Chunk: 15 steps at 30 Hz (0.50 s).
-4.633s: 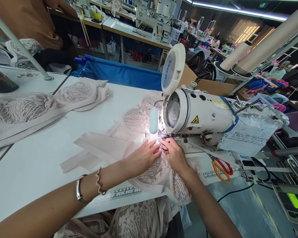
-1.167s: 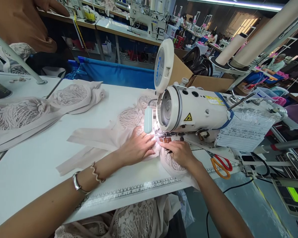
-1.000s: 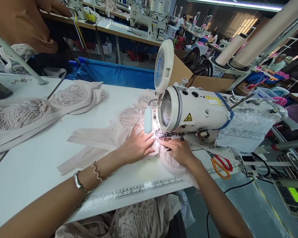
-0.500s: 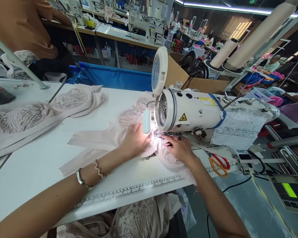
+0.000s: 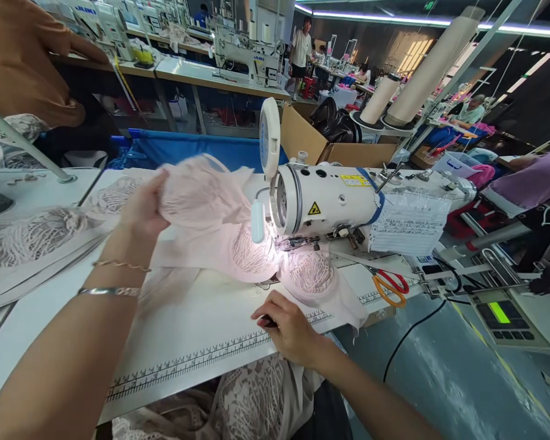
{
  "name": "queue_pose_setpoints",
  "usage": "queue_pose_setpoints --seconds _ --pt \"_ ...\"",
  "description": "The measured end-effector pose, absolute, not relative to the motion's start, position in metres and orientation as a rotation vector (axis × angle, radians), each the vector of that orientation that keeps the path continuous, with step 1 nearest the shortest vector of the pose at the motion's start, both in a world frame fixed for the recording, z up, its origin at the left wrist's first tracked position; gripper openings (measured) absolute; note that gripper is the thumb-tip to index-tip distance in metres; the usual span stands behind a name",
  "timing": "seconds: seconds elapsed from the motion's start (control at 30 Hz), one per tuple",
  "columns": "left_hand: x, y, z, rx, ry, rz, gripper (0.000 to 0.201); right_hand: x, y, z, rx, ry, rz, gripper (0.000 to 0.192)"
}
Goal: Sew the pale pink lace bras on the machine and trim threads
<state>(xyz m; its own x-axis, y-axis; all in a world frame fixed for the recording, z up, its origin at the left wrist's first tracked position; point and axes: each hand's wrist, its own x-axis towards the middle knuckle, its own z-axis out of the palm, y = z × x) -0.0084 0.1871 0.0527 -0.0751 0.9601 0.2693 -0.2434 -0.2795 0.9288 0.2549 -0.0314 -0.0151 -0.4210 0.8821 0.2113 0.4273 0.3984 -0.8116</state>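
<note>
My left hand [image 5: 144,205] is closed on the edge of a pale pink bra piece [image 5: 201,189], lifted and slightly blurred, left of the sewing machine [image 5: 330,195]. Whether this raised fabric joins the bra [image 5: 309,272] under the needle area cannot be made out. That bra lies cups up on the table, with lace cups on both sides of the lit presser foot [image 5: 282,243]. My right hand [image 5: 291,327] is off the fabric, in front of the bra near the table edge. Its fingers are curled around a small dark object [image 5: 268,321], mostly hidden.
Scissors with orange and red handles [image 5: 389,287] lie right of the bra. More lace bras [image 5: 36,235] spread across the left, and others [image 5: 252,397] hang below the front edge. A printed ruler [image 5: 187,354] runs along that edge. A person in brown [image 5: 22,61] is at back left.
My left hand has moved left and up from the needle area, raising fabric. My right hand has left the cup and come toward the front edge. The view has shifted slightly right.
</note>
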Motion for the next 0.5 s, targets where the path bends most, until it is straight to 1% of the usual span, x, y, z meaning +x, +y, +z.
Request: queue_pose_setpoints --seconds 0.1,0.2,0.3,0.37,0.43,0.5 --pt "-0.033 0.156 0.076 1.052 0.766 1.649 0.033 0.233 -0.030 -0.019 -1.016 -1.801 1.411 0.038" --pt "-0.047 0.136 0.084 1.050 0.697 1.716 0.036 0.207 -0.006 -0.019 -0.863 -1.380 1.851 0.054" --pt "-0.055 0.133 0.079 1.009 0.709 1.717 0.043 0.179 0.031 -0.009 -0.717 -0.902 2.165 0.057" --pt "-0.061 0.136 0.073 0.997 0.724 1.719 0.043 0.162 0.054 0.002 -0.639 -0.662 2.224 0.048" --pt "-0.066 0.139 0.069 0.981 0.723 1.728 0.043 0.149 0.072 0.012 -0.587 -0.498 2.188 0.039" --pt "-0.069 0.140 0.066 0.943 0.728 1.725 0.044 0.140 0.085 0.017 -0.556 -0.405 2.119 0.038"
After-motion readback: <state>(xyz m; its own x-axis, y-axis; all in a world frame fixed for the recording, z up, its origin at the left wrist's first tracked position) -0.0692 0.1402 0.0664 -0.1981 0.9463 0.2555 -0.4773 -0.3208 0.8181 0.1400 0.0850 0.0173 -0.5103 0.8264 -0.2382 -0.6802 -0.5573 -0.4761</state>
